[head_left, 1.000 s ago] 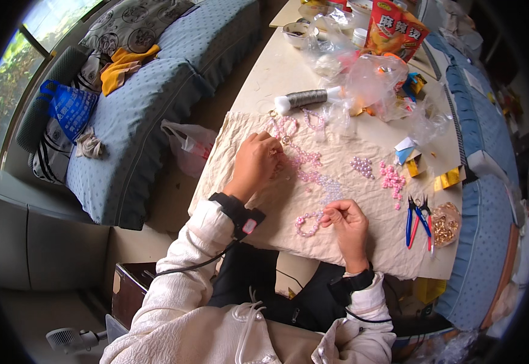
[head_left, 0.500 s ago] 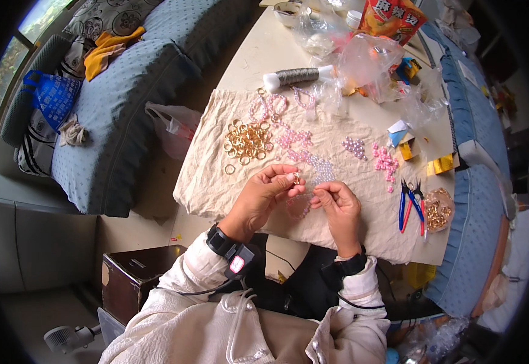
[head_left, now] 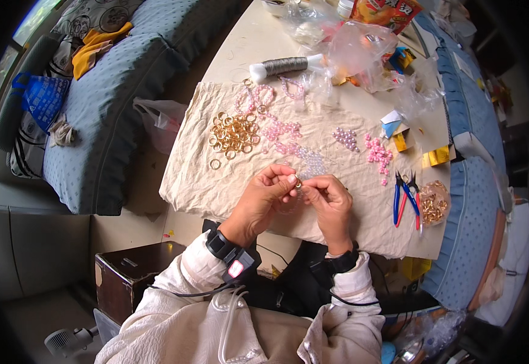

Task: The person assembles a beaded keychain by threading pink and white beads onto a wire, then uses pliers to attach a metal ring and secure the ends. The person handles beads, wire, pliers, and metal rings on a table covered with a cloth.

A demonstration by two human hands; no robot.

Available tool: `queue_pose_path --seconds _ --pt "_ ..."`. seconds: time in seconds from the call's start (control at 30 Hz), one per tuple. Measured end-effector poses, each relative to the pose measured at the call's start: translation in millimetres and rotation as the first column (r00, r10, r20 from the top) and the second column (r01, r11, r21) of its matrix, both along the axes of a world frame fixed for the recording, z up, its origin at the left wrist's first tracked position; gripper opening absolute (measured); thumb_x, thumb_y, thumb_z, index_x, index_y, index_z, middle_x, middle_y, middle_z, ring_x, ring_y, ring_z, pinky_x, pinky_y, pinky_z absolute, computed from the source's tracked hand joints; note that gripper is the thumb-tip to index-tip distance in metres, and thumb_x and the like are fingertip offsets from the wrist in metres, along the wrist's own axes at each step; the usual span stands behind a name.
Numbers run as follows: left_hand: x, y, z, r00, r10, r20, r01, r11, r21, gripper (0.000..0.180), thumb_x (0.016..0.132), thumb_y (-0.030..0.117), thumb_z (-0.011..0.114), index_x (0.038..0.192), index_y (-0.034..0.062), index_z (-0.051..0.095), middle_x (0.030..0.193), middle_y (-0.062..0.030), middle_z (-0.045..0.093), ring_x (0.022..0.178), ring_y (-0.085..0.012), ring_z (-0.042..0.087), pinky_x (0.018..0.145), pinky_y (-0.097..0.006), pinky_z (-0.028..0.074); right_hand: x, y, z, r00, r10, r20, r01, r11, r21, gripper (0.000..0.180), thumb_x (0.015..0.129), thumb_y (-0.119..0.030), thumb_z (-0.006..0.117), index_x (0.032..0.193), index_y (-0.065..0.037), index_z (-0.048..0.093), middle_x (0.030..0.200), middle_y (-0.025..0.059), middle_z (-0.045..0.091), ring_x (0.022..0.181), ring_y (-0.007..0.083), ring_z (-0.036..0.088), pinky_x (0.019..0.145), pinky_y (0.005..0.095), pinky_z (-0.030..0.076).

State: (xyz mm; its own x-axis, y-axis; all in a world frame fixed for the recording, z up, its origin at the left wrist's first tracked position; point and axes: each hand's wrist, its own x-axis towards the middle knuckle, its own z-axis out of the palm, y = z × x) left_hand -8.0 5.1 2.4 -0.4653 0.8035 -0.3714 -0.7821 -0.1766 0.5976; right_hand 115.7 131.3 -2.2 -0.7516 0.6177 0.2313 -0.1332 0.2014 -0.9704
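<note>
My left hand (head_left: pixel 263 199) and my right hand (head_left: pixel 331 203) meet fingertip to fingertip over the beige cloth (head_left: pixel 197 176). Between them they pinch a small gold ring (head_left: pixel 298 184); a pink bead strand seems to hang under the fingers, mostly hidden. A heap of gold rings (head_left: pixel 234 133) lies on the cloth beyond my left hand. Pink bead strands (head_left: pixel 279 130) and clear beads (head_left: pixel 313 162) lie just past my fingers.
Red and blue pliers (head_left: pixel 405 200) and a bag of gold pieces (head_left: pixel 434 203) lie at the right. Loose pink beads (head_left: pixel 378 155), a grey thread spool (head_left: pixel 282 65), plastic bags (head_left: pixel 361 48) and a red snack packet (head_left: pixel 385 9) sit farther back. A blue sofa (head_left: pixel 113 103) stands at the left.
My left hand came back from the far bead pile toward me and joined the right hand. Both now hold a small ring together above the cloth's near part.
</note>
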Motion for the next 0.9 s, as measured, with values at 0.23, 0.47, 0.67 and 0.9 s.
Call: queue_pose_path --seconds 0.23,0.47,0.67,0.9 --pt "6 3 2 0.998 0.027 0.054 -0.027 1.0 0.005 0.013 0.102 0.008 0.068 0.113 0.0056 0.063 0.089 -0.0035 0.069 0.072 -0.0083 0.062 0.065 -0.021 0.052 -1 -3 0 1.0 -0.001 -0.016 0.0 0.994 -0.108 0.006 0.097 -0.003 0.074 0.099 0.0 0.07 0.089 0.0037 0.072 0.075 0.008 0.068 0.068 0.0231 0.056" --pt "6 4 2 0.998 0.054 -0.031 -0.055 0.998 -0.031 0.014 0.101 0.009 0.071 0.112 0.0057 0.063 0.089 -0.0023 0.069 0.073 -0.0074 0.063 0.066 -0.021 0.052 -1 -2 -4 1.0 0.019 -0.005 -0.019 0.999 -0.038 0.005 0.097 0.0 0.072 0.101 0.0 0.068 0.094 0.0045 0.07 0.077 0.0084 0.067 0.068 0.0227 0.055" --pt "14 8 9 0.97 0.115 -0.213 -0.143 0.982 -0.122 0.014 0.1 0.01 0.072 0.111 0.0058 0.064 0.088 0.0008 0.068 0.075 -0.0053 0.063 0.063 -0.02 0.05 -2 -3 -5 1.0 -0.019 0.001 0.019 1.0 -0.005 0.006 0.095 -0.001 0.075 0.098 0.0 0.07 0.091 0.0038 0.07 0.074 0.0075 0.066 0.066 0.0228 0.055" --pt "11 7 9 0.947 0.015 -0.32 -0.061 0.989 -0.135 0.012 0.102 0.01 0.069 0.112 0.0027 0.067 0.087 0.0015 0.068 0.068 -0.0032 0.058 0.058 -0.018 0.044 -1 -2 -7 1.0 0.001 -0.005 -0.002 0.984 -0.177 0.01 0.096 -0.004 0.075 0.102 -0.001 0.068 0.09 0.003 0.072 0.075 0.0069 0.066 0.066 0.0224 0.055"
